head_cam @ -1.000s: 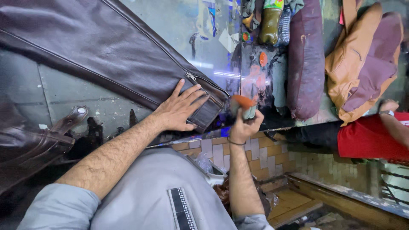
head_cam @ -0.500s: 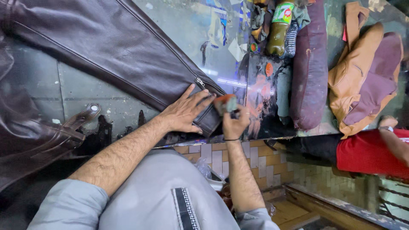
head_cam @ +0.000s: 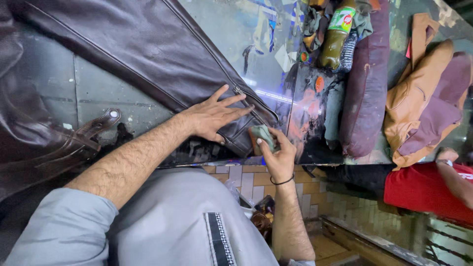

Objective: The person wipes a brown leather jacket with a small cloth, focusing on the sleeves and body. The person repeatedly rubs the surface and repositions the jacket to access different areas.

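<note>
The right hand [head_cam: 277, 156] has its grip clamped on a small greenish cloth [head_cam: 262, 136], pressed against the jacket's [head_cam: 162, 59] lower edge at the counter's [head_cam: 88, 98] near rim. Just beside it, the left hand [head_cam: 212, 116] lies flat, fingers spread apart, holding nothing, pinning the dark brown leather next to the zip. Farther off, a green bottle [head_cam: 336, 37] lies beside 1 maroon cushion [head_cam: 364, 83].
</note>
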